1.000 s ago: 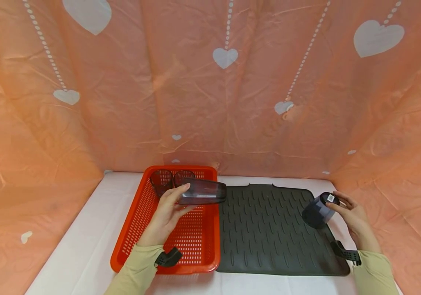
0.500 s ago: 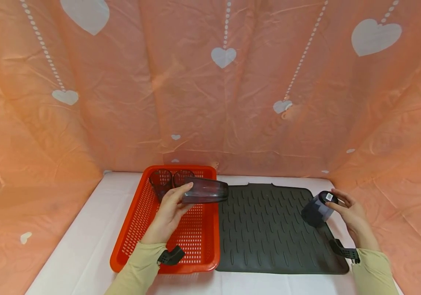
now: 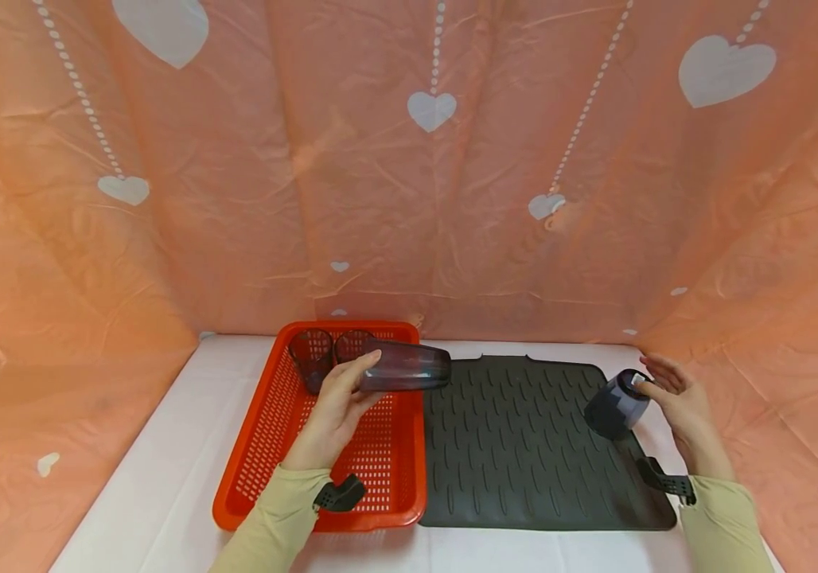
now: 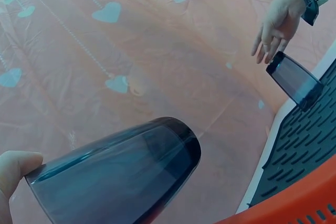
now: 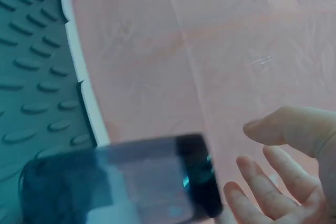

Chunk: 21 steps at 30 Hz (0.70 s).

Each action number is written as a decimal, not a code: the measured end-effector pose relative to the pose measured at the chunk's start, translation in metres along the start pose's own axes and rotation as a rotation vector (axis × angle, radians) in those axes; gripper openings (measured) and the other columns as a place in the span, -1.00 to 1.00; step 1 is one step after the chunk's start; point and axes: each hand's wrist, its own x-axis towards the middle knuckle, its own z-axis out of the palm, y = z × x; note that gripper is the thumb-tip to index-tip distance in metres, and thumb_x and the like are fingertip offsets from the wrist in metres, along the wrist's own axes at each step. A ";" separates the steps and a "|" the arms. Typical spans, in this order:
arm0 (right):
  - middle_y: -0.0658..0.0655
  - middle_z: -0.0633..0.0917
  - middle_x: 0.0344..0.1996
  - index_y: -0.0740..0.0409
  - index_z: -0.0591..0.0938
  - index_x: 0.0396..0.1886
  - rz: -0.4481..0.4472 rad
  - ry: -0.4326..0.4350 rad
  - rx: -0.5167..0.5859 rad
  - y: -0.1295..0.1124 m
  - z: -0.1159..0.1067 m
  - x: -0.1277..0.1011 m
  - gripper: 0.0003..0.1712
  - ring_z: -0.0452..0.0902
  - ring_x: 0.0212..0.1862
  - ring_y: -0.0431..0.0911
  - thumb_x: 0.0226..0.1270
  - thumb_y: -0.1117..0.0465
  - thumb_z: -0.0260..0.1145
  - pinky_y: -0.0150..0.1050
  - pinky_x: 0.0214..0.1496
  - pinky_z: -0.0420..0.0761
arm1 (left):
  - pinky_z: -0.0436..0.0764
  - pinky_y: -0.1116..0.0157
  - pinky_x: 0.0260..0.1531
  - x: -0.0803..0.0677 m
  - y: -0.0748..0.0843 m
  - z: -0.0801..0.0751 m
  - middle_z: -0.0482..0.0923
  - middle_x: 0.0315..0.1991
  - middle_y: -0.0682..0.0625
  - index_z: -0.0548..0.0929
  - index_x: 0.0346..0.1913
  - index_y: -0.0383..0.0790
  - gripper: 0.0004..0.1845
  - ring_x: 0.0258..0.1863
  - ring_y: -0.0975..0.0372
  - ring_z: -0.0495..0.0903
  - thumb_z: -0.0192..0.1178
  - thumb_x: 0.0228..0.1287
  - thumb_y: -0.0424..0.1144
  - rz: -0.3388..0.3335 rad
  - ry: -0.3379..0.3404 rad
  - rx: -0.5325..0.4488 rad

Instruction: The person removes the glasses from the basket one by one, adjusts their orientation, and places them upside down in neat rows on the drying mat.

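Dark see-through plastic makes the dark cup (image 3: 409,368) that the left hand (image 3: 333,414) grips on its side, in the middle of the frame, over the right edge of the red basket (image 3: 237,477). At the right, the right hand (image 3: 674,398) has its fingers spread wide by the bottom of a second cup (image 3: 615,406), which leans tilted on the grey mat (image 3: 523,446). I think cups are going from basket to mat, so the next move needs the dark cup set gently on a bare spot.
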 end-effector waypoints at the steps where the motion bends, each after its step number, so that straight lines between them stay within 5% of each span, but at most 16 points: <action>1: -0.28 0.63 -0.14 0.05 0.51 0.11 -0.013 0.007 0.013 -0.002 0.002 0.001 -0.51 0.47 -0.05 -0.45 0.24 0.52 0.27 -0.65 -0.06 0.41 | 0.58 0.21 -0.06 0.000 0.000 0.001 0.47 -0.09 -0.16 0.35 0.04 -0.32 -0.51 -0.16 0.11 0.50 0.32 0.20 -0.14 0.000 -0.005 -0.001; 6: -0.20 0.65 -0.14 0.13 0.55 0.10 -0.083 0.022 0.079 -0.012 0.014 0.007 -0.51 0.51 -0.04 -0.37 0.20 0.58 0.26 -0.61 -0.01 0.42 | 0.58 0.20 -0.07 0.001 -0.002 0.004 0.52 -0.13 -0.14 0.45 0.01 -0.36 -0.57 -0.19 0.10 0.52 0.29 0.23 -0.15 0.002 -0.040 -0.014; 11: -0.10 0.67 -0.08 0.15 0.57 0.10 -0.143 -0.054 0.162 -0.017 0.027 0.011 -0.50 0.53 0.00 -0.30 0.22 0.62 0.20 -0.54 -0.02 0.50 | 0.60 0.18 -0.10 0.000 -0.002 0.007 0.57 -0.18 -0.12 0.56 -0.08 -0.33 -0.66 -0.23 0.09 0.55 0.29 0.25 -0.14 0.006 -0.053 -0.038; 21: -0.04 0.63 0.01 0.08 0.51 0.18 -0.079 -0.175 0.222 -0.019 0.050 0.014 -0.56 0.54 0.02 -0.31 0.37 0.48 0.14 -0.53 0.04 0.46 | 0.57 0.16 0.01 -0.001 -0.002 0.010 0.53 -0.04 -0.15 0.52 0.09 -0.33 -0.52 -0.12 0.05 0.56 0.27 0.25 -0.06 -0.025 -0.117 -0.034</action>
